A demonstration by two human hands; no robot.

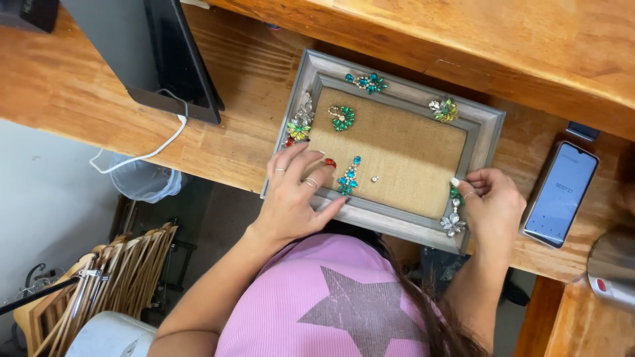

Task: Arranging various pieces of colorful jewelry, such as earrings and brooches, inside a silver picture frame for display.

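Observation:
A grey picture frame (486,122) with a burlap centre lies flat on a wooden desk. Jewelled ornaments sit on it: a teal one (368,82) on the top rail, a green one (342,118) on the burlap, a yellow-green one (444,110) at the top right corner, a silver and yellow cluster (299,124) on the left rail. My left hand (296,196) rests flat on the frame's lower left corner, beside a red gem (330,162) and a blue drop ornament (348,176). My right hand (489,205) pinches a green and silver ornament (454,213) at the lower right corner.
A phone (559,194) with a lit screen lies right of the frame. A dark monitor base (178,66) with a white cable (149,153) stands at the left. A raised wooden shelf (503,39) runs behind. Below the desk are a bin (142,180) and wooden hangers (109,281).

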